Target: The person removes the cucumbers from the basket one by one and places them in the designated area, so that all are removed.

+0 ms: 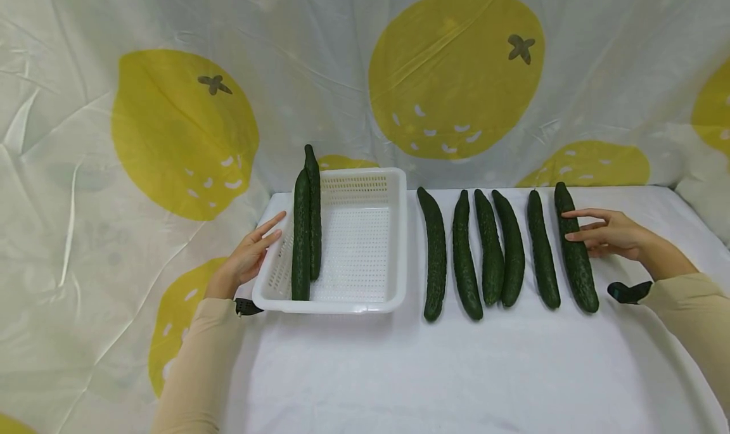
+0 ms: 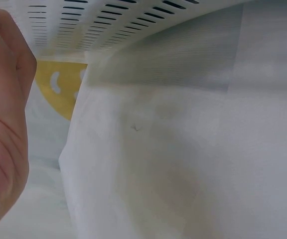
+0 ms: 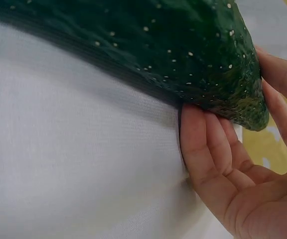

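Two dark green cucumbers, a nearer one (image 1: 301,237) and a farther one (image 1: 313,212), lie side by side along the left of a white plastic basket (image 1: 399,244); the farther one's tip sticks out past the back rim. At the basket's left side is my left hand (image 1: 248,260), its fingers fairly straight at the rim. My right hand (image 1: 618,236) has its fingers on both sides of the rightmost cucumber (image 1: 578,272), gripping it. Up close in the right wrist view, fingertips (image 3: 196,124) press against that cucumber's side (image 3: 203,64) near its end.
Several more cucumbers (image 1: 435,256) lie in a row on the white tablecloth (image 1: 456,370), between the basket and my right hand. Behind the table hangs a pale curtain (image 1: 319,73) printed with yellow lemons.
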{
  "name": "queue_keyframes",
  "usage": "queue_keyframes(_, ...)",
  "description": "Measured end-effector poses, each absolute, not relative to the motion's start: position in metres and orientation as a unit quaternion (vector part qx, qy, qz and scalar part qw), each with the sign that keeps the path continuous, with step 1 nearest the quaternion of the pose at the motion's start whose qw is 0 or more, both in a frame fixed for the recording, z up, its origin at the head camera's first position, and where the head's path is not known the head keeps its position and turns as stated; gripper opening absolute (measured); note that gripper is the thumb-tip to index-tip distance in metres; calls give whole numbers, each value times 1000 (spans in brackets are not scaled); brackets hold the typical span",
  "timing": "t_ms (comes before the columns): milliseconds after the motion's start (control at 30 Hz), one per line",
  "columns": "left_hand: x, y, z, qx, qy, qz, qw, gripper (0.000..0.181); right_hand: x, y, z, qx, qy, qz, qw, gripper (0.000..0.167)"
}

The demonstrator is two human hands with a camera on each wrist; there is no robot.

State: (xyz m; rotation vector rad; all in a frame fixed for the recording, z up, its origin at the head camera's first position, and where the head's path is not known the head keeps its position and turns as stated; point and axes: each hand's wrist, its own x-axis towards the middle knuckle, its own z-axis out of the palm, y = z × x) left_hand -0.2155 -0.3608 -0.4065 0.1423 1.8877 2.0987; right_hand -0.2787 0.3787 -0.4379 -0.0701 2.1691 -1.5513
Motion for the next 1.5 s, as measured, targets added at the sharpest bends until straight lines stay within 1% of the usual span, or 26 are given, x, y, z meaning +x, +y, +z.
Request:
queue_keyframes(233,-216,-361,-406,48,653,739,159,57,-279,376,-439,-25,800,-557,222,45)
queue_keyframes(733,-215,-361,-409,49,656,736,159,55,-274,365,-438,-17,823,-530,206,35)
queue_keyframes(967,-215,-361,-408,48,655,738,157,56,-272,368,-437,-32,829,-524,192,36)
queue_keyframes(1167,-214,-362,-407,46,655,738,157,57,-272,373,-435,-30,812,-553,184,38)
queue_keyframes(1333,-213,-361,-407,46,656,737,157,56,-272,372,-425,-24,808,-562,175,43)
queue_keyframes(1500,-214,-360,-407,45,657,736,159,57,-276,370,-415,-43,802,-573,162,43)
